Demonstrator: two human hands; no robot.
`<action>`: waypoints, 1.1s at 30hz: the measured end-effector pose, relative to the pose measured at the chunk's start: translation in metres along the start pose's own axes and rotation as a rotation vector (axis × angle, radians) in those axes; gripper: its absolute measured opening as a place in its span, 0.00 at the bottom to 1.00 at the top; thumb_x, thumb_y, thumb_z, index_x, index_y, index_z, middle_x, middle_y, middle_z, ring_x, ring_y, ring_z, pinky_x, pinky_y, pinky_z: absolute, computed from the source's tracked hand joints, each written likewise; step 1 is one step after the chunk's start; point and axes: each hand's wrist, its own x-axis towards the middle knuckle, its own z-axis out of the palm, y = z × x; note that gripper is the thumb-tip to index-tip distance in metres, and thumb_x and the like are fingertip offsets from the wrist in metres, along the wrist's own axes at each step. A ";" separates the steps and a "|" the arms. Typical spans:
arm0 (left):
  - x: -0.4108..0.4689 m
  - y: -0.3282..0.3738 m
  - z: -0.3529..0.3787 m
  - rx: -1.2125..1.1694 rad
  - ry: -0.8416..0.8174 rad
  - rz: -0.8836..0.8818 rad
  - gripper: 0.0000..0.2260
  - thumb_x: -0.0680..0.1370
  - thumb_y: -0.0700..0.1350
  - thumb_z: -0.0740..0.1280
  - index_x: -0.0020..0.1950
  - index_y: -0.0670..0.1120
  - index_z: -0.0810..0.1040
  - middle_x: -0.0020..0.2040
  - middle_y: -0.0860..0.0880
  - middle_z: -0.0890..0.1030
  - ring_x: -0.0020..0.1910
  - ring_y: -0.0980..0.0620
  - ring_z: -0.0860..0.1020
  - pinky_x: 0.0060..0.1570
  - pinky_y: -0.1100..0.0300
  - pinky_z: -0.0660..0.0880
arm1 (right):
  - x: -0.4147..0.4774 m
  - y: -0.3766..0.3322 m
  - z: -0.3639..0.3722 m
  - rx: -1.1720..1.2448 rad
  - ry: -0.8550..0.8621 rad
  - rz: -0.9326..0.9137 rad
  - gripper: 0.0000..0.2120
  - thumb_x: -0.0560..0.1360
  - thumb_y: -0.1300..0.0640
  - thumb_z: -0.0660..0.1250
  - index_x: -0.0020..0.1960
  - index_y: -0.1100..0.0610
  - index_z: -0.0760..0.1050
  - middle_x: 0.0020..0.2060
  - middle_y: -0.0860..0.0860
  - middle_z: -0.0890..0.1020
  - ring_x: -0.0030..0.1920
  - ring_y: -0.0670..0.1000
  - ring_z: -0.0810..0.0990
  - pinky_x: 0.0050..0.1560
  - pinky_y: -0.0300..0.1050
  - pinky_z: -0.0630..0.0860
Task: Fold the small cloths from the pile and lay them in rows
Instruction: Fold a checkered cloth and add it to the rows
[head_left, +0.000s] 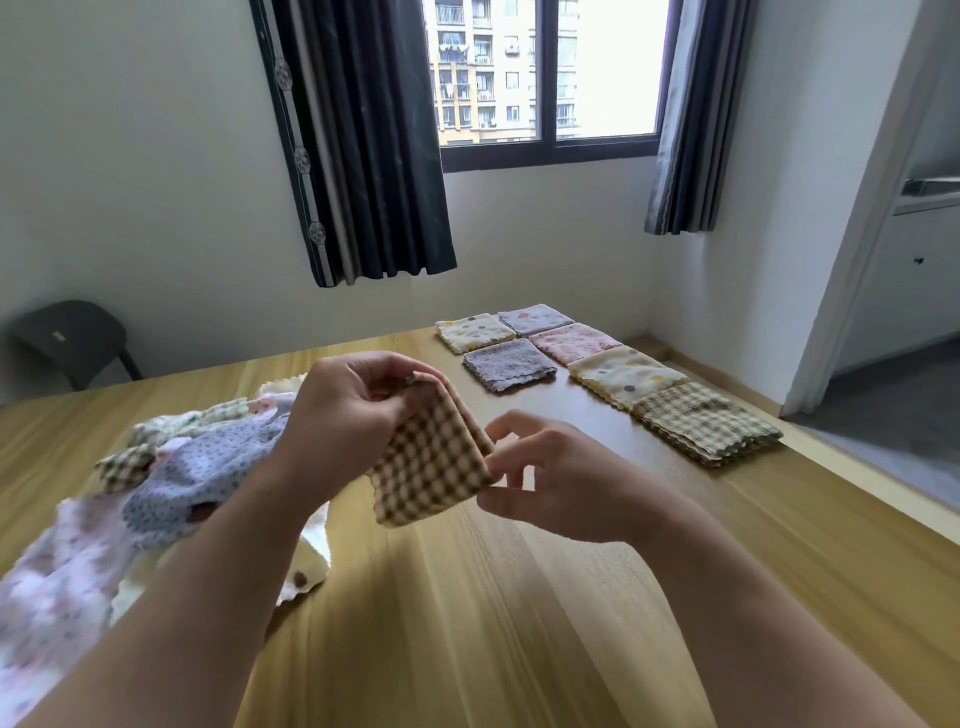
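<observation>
Head view: the loose pile of unfolded printed cloths (171, 478), lilac, pink and cream, is lying near-left on the light wooden table (519, 623).

Just right of the pile, the brown-and-cream checked cloth (431, 467) is hanging clear of the tabletop. It is folded double, fold edge up, slanting down to the right.
- Left hand (348, 415) is pinching the top corner, fingers curled tight on the fold.
- Right hand (566, 483) is sitting at the lower right corner, fingers spread, tips touching the edge; no clamp that I can see.

Rows are lying ahead and to the right. The long row is starting at the folded green-checked cloth (706, 421); the short row is ending at the folded grey-purple cloth (509, 366).

Likely slot: just this side of the grey-purple one. Right hand is nearer to it, so it's probably carrying.
</observation>
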 end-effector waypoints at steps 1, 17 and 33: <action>0.000 -0.001 0.001 0.010 -0.007 -0.007 0.08 0.77 0.36 0.73 0.47 0.49 0.87 0.43 0.51 0.87 0.46 0.51 0.85 0.52 0.50 0.82 | 0.000 -0.002 -0.002 0.032 -0.004 -0.022 0.05 0.75 0.50 0.75 0.51 0.46 0.86 0.55 0.39 0.76 0.44 0.45 0.81 0.44 0.33 0.74; 0.006 -0.006 0.008 -0.501 -0.069 -0.374 0.15 0.68 0.34 0.73 0.54 0.41 0.84 0.44 0.44 0.86 0.47 0.48 0.83 0.50 0.58 0.78 | 0.004 0.001 0.002 0.076 0.516 0.141 0.26 0.78 0.47 0.71 0.27 0.58 0.68 0.21 0.43 0.66 0.25 0.45 0.65 0.27 0.36 0.61; 0.003 -0.019 0.026 -0.568 0.096 -0.535 0.08 0.77 0.31 0.69 0.55 0.40 0.81 0.49 0.42 0.84 0.49 0.48 0.83 0.46 0.59 0.79 | 0.009 0.010 0.005 0.570 0.465 0.292 0.09 0.79 0.54 0.71 0.58 0.48 0.75 0.43 0.54 0.87 0.46 0.55 0.86 0.51 0.56 0.83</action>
